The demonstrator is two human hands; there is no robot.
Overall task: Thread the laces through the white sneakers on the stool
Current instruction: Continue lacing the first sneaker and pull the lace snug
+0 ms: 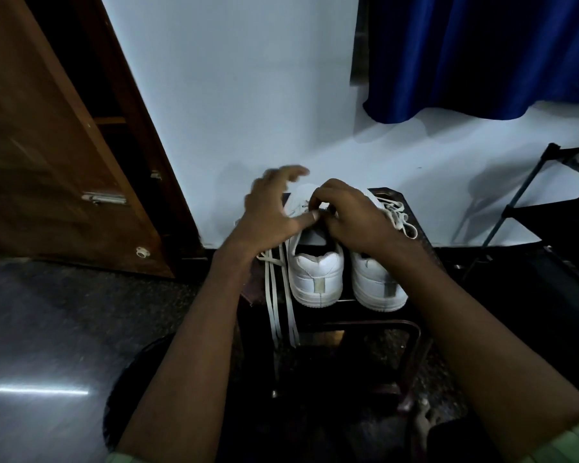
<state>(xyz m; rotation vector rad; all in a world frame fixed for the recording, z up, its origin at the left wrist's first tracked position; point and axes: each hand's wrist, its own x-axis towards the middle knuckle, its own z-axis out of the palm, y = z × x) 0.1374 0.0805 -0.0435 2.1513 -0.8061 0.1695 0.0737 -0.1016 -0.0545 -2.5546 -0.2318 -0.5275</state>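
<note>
My right hand (355,218) curled over the left white sneaker (316,275), fingertips pinching at its eyelets, my left hand (271,212) spread and blurred beside it, thumb touching the right, loose lace (276,295) hanging off the dark stool (411,325), second sneaker (378,282) alongside.

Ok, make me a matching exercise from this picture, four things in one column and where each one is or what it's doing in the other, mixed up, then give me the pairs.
Things
1. loose flat white laces
2. right-side white leather sneaker
3. blue fabric curtain
4. right hand

Places or states
A. hangs by the white wall, upper right
B. dangle over the dark stool's front edge, left of the left-side white sneaker
C. fingers curled at the left-side sneaker's eyelets
D. stands on the stool, laces bunched near its toe

Pairs: 1-B, 2-D, 3-A, 4-C
</note>
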